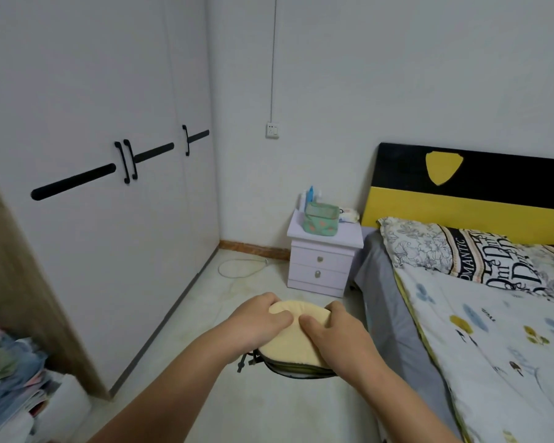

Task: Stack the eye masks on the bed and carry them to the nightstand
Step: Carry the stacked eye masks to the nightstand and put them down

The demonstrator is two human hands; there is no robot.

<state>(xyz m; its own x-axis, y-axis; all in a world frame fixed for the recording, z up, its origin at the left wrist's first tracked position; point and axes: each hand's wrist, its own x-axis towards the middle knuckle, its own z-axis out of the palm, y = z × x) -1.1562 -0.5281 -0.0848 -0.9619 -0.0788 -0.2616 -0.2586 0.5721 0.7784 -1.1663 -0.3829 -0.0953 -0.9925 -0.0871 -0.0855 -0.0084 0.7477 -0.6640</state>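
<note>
A stack of eye masks (288, 346) hangs in the air over the floor, left of the bed (493, 330). The top mask is pale yellow; darker green and grey edges and black straps show beneath it. My left hand (259, 321) grips the stack's left side, thumb on top. My right hand (336, 327) grips its right side the same way. The white two-drawer nightstand (320, 266) stands ahead against the wall, beside the bed's head.
A green pouch (320, 219), bottles (309, 196) and a small packet (349, 215) sit on the nightstand's top. White wardrobe doors (109, 187) line the left. A cable (240, 266) lies on the floor near the wall. Folded clothes (10, 378) pile at lower left.
</note>
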